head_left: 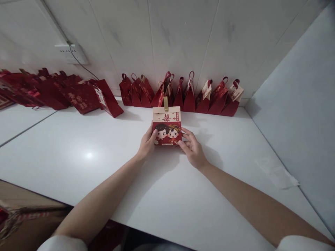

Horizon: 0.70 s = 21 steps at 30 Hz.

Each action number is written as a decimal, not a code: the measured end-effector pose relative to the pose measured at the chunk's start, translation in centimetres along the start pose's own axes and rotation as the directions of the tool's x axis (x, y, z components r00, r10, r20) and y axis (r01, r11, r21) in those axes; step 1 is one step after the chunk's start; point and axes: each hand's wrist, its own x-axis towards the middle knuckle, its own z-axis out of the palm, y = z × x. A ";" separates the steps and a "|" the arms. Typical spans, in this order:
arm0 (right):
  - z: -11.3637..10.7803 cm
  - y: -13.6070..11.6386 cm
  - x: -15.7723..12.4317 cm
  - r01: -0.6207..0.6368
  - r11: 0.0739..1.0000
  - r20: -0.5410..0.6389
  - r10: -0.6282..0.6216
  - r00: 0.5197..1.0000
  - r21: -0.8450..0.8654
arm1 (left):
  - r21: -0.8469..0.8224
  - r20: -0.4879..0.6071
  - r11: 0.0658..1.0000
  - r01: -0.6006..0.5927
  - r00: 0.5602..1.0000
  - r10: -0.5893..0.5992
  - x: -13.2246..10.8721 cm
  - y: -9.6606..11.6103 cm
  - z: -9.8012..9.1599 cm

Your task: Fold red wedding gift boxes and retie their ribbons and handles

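Note:
Between my two hands is a small red and cream gift box with a cartoon couple printed on its front and a gold strap at its top. It is held upright over the white table, in front of the row of boxes. My left hand grips its left side, thumb on the front face. At the right side, my right hand holds the lower edge between thumb and fingers. The box's back and the fingertips behind it are hidden.
Several red gift boxes with ribbon loops line the wall. More red boxes and bags crowd the left. A white tissue or plastic piece lies at right by the side panel. A cardboard box sits below the table's edge.

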 end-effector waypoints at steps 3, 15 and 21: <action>0.0 0.0 0.0 -0.005 0.996 0.016 0.006 1.000 -0.084 | -0.009 -0.035 1.000 0.021 0.999 -0.021 0.2 0.0 -0.1; 0.2 0.3 0.7 0.051 0.986 -0.175 -0.079 0.981 -0.159 | -0.128 -0.044 0.991 0.041 0.998 -0.047 0.0 0.0 0.2; 0.1 0.4 0.8 -0.028 0.999 0.040 0.029 0.999 -0.039 | -0.143 -0.045 0.988 0.058 0.997 -0.064 -0.2 0.5 0.4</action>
